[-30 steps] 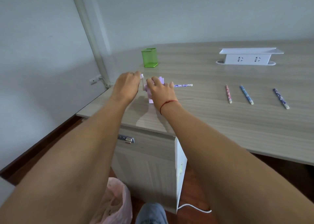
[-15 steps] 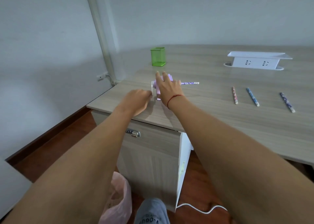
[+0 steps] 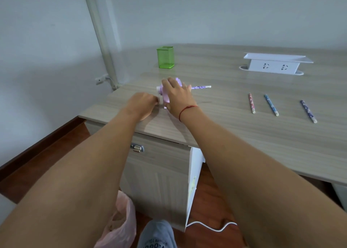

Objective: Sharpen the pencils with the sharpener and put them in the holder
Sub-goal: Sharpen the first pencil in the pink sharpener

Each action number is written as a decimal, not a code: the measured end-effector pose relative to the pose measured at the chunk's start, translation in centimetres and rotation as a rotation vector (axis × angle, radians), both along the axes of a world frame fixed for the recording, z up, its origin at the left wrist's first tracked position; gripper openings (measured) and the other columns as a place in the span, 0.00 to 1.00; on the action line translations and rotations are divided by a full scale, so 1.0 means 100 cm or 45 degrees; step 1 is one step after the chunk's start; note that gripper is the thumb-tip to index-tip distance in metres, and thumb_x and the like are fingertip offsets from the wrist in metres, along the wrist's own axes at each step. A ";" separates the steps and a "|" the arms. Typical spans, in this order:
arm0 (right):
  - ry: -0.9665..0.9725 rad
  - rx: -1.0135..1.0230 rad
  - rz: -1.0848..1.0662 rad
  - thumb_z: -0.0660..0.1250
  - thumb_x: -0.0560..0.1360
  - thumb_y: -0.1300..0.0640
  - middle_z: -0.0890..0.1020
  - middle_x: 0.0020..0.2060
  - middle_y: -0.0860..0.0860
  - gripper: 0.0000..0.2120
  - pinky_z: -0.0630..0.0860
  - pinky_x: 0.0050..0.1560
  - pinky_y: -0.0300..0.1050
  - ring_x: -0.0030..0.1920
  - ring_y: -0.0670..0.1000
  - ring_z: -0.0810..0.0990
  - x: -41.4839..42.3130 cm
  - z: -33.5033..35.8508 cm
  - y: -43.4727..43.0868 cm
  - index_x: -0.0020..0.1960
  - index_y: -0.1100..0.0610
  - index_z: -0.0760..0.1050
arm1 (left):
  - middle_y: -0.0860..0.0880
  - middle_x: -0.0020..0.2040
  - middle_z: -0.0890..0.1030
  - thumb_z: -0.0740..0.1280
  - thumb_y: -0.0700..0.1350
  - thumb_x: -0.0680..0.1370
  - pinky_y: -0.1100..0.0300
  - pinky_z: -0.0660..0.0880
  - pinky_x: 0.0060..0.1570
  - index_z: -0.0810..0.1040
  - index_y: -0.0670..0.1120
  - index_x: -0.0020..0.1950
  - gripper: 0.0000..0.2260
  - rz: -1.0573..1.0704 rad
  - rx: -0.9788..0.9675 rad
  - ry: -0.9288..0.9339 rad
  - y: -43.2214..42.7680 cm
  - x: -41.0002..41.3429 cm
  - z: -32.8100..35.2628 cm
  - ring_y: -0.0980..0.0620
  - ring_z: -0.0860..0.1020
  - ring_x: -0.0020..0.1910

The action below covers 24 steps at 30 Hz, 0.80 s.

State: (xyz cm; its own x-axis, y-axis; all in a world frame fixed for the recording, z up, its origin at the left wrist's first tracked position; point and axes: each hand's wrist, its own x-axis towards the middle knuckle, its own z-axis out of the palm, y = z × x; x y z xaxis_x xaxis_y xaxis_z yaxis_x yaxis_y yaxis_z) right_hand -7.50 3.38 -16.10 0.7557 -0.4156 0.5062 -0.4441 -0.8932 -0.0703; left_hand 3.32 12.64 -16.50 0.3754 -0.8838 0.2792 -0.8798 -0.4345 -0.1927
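A lilac crank sharpener (image 3: pixel 166 99) stands near the left corner of the wooden desk (image 3: pixel 234 135). My right hand (image 3: pixel 177 95) lies over its top, fingers wrapped round the body. A purple patterned pencil (image 3: pixel 201 87) sticks out of its right side, eraser end pointing right. My left hand (image 3: pixel 143 104) pinches the white crank handle (image 3: pixel 159 101) at the sharpener's left side, low by the desk. Behind them stands the green mesh holder (image 3: pixel 165 57). Three more pencils lie to the right: a pink one (image 3: pixel 251 103), a blue one (image 3: pixel 271 105) and a dark purple one (image 3: pixel 308 111).
A white socket box (image 3: pixel 274 63) sits at the back right of the desk. Under the desk are a locked drawer (image 3: pixel 159 153), a pink bag (image 3: pixel 122 221) and a white cable (image 3: pixel 210 227) on the floor. A white pipe (image 3: pixel 101 35) runs up the wall at left.
My left hand has swung with the crank handle from the top of the sharpener down to its lower left. My right hand stays on the sharpener.
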 end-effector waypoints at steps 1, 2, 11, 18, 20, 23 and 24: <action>0.006 0.013 -0.027 0.62 0.76 0.59 0.69 0.69 0.53 0.22 0.66 0.60 0.54 0.57 0.62 0.75 0.001 -0.001 0.002 0.70 0.57 0.66 | 0.37 0.53 0.80 0.58 0.42 0.78 0.53 0.71 0.45 0.78 0.43 0.58 0.13 0.027 0.015 0.024 -0.003 0.001 0.002 0.37 0.78 0.52; -0.027 -0.003 -0.055 0.65 0.73 0.60 0.72 0.66 0.54 0.23 0.68 0.59 0.55 0.53 0.62 0.78 0.002 -0.003 0.003 0.68 0.57 0.69 | 0.36 0.54 0.79 0.58 0.44 0.78 0.54 0.70 0.45 0.78 0.43 0.58 0.14 0.048 0.007 0.103 -0.006 0.004 0.004 0.38 0.78 0.51; -0.203 -0.093 -0.072 0.80 0.46 0.57 0.84 0.43 0.49 0.37 0.80 0.41 0.51 0.25 0.56 0.78 0.008 -0.013 0.005 0.51 0.52 0.67 | 0.33 0.49 0.79 0.57 0.35 0.77 0.48 0.74 0.50 0.77 0.40 0.51 0.10 0.026 -0.261 0.170 -0.016 0.014 0.032 0.36 0.76 0.56; 0.045 0.003 -0.111 0.70 0.72 0.59 0.70 0.68 0.55 0.28 0.69 0.62 0.56 0.53 0.62 0.79 0.006 0.001 0.004 0.69 0.54 0.66 | 0.33 0.48 0.77 0.54 0.37 0.80 0.48 0.69 0.42 0.73 0.37 0.47 0.09 -0.025 -0.422 0.129 -0.016 0.009 0.041 0.34 0.76 0.48; 0.073 0.043 -0.116 0.63 0.76 0.61 0.64 0.71 0.55 0.25 0.64 0.67 0.57 0.59 0.63 0.76 0.005 0.002 0.005 0.72 0.55 0.62 | 0.34 0.50 0.77 0.53 0.38 0.80 0.47 0.69 0.44 0.73 0.36 0.49 0.10 -0.028 -0.498 0.135 -0.014 0.003 0.040 0.35 0.75 0.51; 0.062 0.057 -0.121 0.63 0.77 0.61 0.64 0.71 0.56 0.25 0.63 0.69 0.59 0.59 0.63 0.75 0.007 0.004 0.008 0.72 0.55 0.62 | 0.37 0.53 0.76 0.52 0.40 0.81 0.48 0.68 0.49 0.72 0.38 0.52 0.11 -0.034 -0.640 0.163 -0.004 -0.010 0.028 0.39 0.73 0.55; 0.080 0.053 -0.127 0.63 0.76 0.61 0.64 0.71 0.56 0.25 0.63 0.69 0.59 0.59 0.63 0.75 0.007 0.004 0.008 0.72 0.55 0.62 | 0.38 0.53 0.76 0.52 0.41 0.81 0.49 0.68 0.49 0.72 0.38 0.52 0.11 -0.046 -0.667 0.179 0.000 -0.014 0.025 0.40 0.73 0.55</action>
